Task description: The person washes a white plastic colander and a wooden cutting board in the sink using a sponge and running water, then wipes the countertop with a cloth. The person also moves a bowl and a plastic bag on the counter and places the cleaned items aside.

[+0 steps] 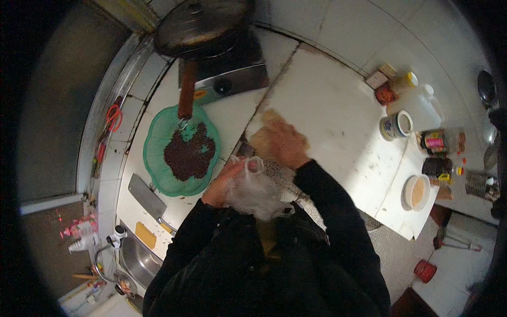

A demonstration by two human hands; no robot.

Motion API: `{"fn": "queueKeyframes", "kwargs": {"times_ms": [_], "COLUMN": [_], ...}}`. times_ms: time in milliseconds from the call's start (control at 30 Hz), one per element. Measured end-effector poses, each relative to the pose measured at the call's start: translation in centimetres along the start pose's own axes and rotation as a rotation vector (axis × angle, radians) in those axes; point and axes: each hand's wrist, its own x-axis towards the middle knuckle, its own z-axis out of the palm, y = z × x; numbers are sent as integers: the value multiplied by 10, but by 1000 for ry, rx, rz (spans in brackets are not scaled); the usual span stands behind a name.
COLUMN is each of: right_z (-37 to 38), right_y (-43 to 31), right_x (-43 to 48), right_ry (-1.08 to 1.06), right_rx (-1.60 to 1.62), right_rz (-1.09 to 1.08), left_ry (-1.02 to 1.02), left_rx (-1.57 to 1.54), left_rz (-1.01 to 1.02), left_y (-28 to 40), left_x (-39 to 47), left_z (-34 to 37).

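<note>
My left hand (223,183) grips a thin, see-through plastic bag (255,194) close to my chest. The bag is crumpled, and its contents cannot be made out. Over the front edge of the white countertop (313,87), my right hand (288,144) is blurred and curled around a pale tan item (263,138), possibly a cloth. To the left of my hands stands a green plastic basket (152,158) holding small dark reddish grains or beans (188,158). A cleaver (147,197) lies below the basket, its handle towards me.
A lidded pan (206,27) sits on a cooktop (233,81), its wooden handle (186,89) reaching over the basket. A yellow sponge (145,235) lies beside the steel sink (136,253). At right are a can (396,126), a plastic jug (420,107), bottles and a white bowl (416,193).
</note>
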Motion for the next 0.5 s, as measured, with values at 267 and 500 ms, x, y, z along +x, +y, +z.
{"fn": "queueKeyframes", "kwargs": {"times_ms": [267, 500], "right_z": [6, 39], "right_y": [33, -40], "right_x": [41, 133], "right_ry": [-15, -144], "right_rx": [-227, -252], "right_rz": [209, -86], "left_ry": [-193, 178], "left_rx": [-382, -140], "left_rz": [-173, -151], "left_y": [-34, -48], "left_x": [-14, -46], "left_z": [-37, -43]}}
